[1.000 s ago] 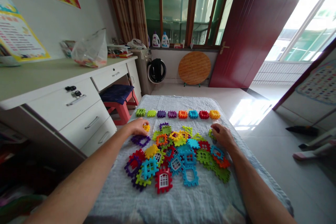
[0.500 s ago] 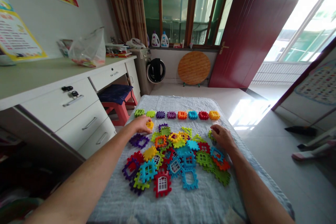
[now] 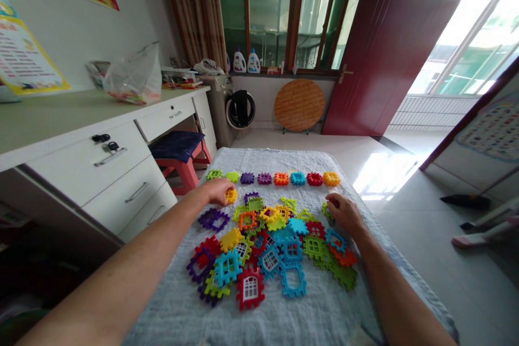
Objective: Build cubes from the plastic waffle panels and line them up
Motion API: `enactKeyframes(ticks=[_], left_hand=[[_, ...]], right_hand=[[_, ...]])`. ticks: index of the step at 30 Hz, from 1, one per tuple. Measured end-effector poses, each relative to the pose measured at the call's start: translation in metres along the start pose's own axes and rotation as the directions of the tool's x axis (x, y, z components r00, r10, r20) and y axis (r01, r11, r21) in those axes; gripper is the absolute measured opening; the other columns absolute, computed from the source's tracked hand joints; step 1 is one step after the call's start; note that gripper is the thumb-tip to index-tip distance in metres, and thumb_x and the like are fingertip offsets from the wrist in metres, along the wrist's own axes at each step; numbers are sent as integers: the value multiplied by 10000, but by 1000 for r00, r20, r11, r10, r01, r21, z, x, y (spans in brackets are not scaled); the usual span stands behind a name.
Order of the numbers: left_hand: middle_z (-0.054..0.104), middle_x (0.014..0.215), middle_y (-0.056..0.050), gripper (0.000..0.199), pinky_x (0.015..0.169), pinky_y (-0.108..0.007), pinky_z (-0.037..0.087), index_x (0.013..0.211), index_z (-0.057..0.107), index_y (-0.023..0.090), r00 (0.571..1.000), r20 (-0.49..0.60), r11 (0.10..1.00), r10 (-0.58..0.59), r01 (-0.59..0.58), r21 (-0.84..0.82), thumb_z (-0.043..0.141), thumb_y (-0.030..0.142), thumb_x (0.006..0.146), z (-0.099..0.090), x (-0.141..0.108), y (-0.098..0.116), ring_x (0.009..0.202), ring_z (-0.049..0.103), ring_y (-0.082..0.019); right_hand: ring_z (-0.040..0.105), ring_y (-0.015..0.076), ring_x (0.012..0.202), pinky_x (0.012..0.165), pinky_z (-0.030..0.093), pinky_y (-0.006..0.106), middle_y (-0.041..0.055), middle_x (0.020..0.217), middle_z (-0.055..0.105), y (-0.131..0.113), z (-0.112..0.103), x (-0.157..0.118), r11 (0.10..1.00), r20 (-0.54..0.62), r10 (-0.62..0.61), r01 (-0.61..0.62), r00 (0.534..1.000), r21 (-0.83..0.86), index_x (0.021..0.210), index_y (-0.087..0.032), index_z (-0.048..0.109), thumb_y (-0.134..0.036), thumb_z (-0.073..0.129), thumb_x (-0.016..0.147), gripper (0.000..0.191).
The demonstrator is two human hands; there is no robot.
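On a cloth-covered table, my left hand [image 3: 220,191] is closed at the left on a yellow interlocking building piece [image 3: 231,196]. To the right, my right hand [image 3: 344,208] has its fingers curled round a lime green building piece [image 3: 325,209], which they partly hide. Between and in front of the hands spreads a loose pile of building pieces with notched edges, among them a red window piece [image 3: 250,287], a blue frame [image 3: 293,279] and purple frames [image 3: 214,219]. Beyond them runs a row of small stacks, from a green stack [image 3: 214,174] to an orange-yellow stack [image 3: 331,178].
A pale blue cloth [image 3: 279,159] covers the table. To the left stand a white desk [image 3: 121,173] with drawers and a pink stool [image 3: 182,165] with a dark seat. A washing machine [image 3: 221,113], a round wooden tabletop [image 3: 300,104] and a red door [image 3: 373,65] are beyond.
My left hand has shifted very slightly left, with the yellow piece still at its fingers. The right hand and the pile look almost the same; the view has moved a little.
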State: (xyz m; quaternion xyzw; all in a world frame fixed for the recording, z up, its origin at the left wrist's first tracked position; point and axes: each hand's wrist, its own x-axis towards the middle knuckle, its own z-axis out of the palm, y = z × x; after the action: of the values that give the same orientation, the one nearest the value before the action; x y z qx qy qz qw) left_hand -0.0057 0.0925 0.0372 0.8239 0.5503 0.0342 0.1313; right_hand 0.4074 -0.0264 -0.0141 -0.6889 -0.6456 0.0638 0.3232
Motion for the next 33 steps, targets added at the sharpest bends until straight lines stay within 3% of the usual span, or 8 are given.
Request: enactKeyframes(ticks=[5,11,19,23,27,33], left_hand=[[669,778,-7,251,821,-317,450,648,655,247,992,97,997,76,-78,15,686,213,401,-5,1,0,850,606,-248],[655,728,-10,223,835,-362,461,593,622,247,990,122,998,64,-67,19,680,194,385,-7,0,3,829,603,-264],[645,986,-62,410,932,-336,420,874,652,221,993,-30,992,112,-110,53,675,189,466,-23,8,-7,990,576,-270],[621,996,-66,424,893,-311,434,912,637,198,988,-87,989,131,-124,80,652,158,490,-33,20,-8,973,578,-254],[600,1001,-62,423,843,-280,449,948,620,186,977,-87,979,197,-191,67,630,165,526,-28,21,9,931,586,-223],[600,1004,-61,426,848,-277,444,985,614,181,952,-65,953,300,-303,-32,646,228,563,-20,6,56,935,583,-221]], right_hand=[[599,186,668,687,446,305,52,744,684,0,-1,1,1000,-22,-3,3,1000,-3,891,-171,681,-363,443,754,334],[596,184,657,678,447,302,50,739,687,-2,-3,1,1000,-25,-7,8,1000,4,854,-181,682,-364,457,737,312],[599,188,654,681,452,309,52,732,683,-2,-2,1,1000,-17,5,-5,1000,6,866,-177,677,-387,448,740,336],[595,184,641,665,451,303,49,714,673,-2,-4,2,1000,-19,19,-18,1000,17,860,-179,673,-391,435,746,339],[597,186,662,673,453,302,51,734,675,0,-6,2,1000,-25,4,-4,1000,23,875,-179,669,-384,444,754,327],[577,173,646,661,442,290,53,731,663,1,-5,2,1000,-21,-7,7,1000,14,881,-160,673,-365,453,762,323]])
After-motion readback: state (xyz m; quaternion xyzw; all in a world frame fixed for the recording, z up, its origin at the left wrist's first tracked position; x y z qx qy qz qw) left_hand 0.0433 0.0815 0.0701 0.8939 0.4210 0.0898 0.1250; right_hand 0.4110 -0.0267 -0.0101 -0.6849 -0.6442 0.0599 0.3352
